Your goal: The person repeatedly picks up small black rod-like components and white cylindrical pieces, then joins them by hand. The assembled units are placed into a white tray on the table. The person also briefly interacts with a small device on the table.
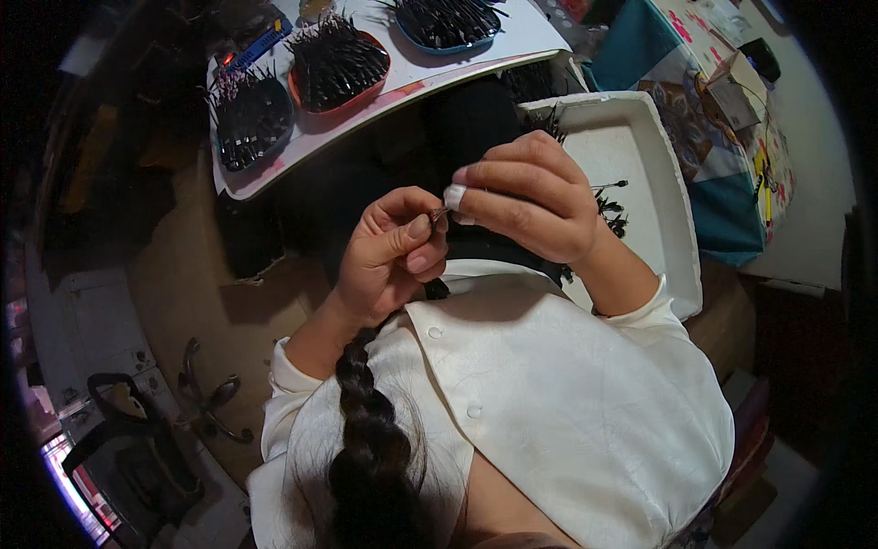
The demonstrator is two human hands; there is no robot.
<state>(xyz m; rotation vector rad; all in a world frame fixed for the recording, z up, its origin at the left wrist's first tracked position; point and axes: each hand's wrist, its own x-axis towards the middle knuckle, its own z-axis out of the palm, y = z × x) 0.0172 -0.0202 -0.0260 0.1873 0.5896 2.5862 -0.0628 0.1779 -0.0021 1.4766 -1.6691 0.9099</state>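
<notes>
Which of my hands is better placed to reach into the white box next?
Probably your right hand: it's nearer the box, while your left hand, farther off, pinches a small piece.

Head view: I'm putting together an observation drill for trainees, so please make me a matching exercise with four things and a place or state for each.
Column one
1. left hand
2. right hand
3. red tray
4. white box

Column two
A. has white wrapping at its fingertips
B. in the middle of a row of three
C. bare fingers pinching a small piece
D. dark pieces inside, much of its bottom showing

Pairs: 1-C, 2-A, 3-B, 4-D
</notes>
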